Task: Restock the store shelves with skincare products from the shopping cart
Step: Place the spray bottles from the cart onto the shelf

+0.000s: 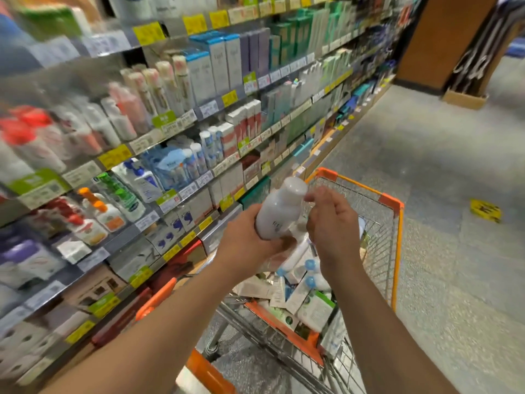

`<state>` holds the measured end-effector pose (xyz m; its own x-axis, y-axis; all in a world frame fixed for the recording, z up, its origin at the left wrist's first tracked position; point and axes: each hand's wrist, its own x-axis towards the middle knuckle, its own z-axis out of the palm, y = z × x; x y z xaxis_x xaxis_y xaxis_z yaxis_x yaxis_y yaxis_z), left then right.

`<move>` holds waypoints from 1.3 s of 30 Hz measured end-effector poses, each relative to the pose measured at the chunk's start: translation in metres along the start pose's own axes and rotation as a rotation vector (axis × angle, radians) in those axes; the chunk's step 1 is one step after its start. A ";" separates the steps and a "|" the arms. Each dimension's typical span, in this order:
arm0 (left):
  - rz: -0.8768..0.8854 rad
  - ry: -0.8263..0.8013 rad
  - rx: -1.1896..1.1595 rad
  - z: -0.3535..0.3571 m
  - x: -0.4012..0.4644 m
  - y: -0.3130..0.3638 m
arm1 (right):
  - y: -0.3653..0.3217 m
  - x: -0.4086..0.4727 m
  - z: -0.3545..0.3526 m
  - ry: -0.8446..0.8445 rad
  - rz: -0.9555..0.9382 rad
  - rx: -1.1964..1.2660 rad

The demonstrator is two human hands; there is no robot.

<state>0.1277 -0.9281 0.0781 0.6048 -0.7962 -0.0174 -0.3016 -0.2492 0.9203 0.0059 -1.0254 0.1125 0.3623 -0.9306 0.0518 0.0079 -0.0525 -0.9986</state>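
Shelves (199,115): a long run of tiered store shelving fills the left side and recedes toward the upper right. Tiers are packed with bottles, tubes and cartons; yellow, green and white price tags line the front edges. The near left portion is motion-blurred, so labels are unreadable.

Floor (443,172): grey speckled surface on the right, with a small yellow marker (485,210) lying on it well apart from the cart.

Shopping cart (396,206): wire basket with orange rim and corner caps, standing just beside the lowest shelf tiers, at lower centre. Inside lies a loose heap of skincare products (308,297): white tubes, white-and-green cartons, bottles with blue caps. Individual count cannot be told.

Cardboard box (464,99): low, open, on the floor at upper right against a brown pillar.

Left hand (250,237): fingers and thumb wrapped round the lower body of a white bottle (279,211), clamped on it. The bottle is held above the cart's basket, tilted, its rounded white cap toward the upper right. Dark print shows on its side, too small to read.

Right hand (331,223): raised beside the bottle's upper part, fingers loosely bent; fingertips (311,198) sit at the cap's edge. Whether they touch or pinch the cap cannot be told.
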 end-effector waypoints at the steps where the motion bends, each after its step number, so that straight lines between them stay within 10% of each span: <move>1: -0.008 0.010 -0.031 -0.006 0.000 0.001 | 0.003 -0.002 0.004 0.010 0.011 0.019; 10: -0.012 0.205 -0.178 -0.089 -0.019 0.009 | 0.009 -0.031 0.069 -0.071 -0.026 -0.066; 39: 0.096 0.708 -0.270 -0.425 -0.220 -0.057 | -0.063 -0.235 0.376 -1.077 -0.184 -0.090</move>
<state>0.3255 -0.5047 0.1956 0.9407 -0.2415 0.2384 -0.2410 0.0194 0.9703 0.2704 -0.6673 0.1590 0.9875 -0.1040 0.1188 0.0929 -0.2253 -0.9698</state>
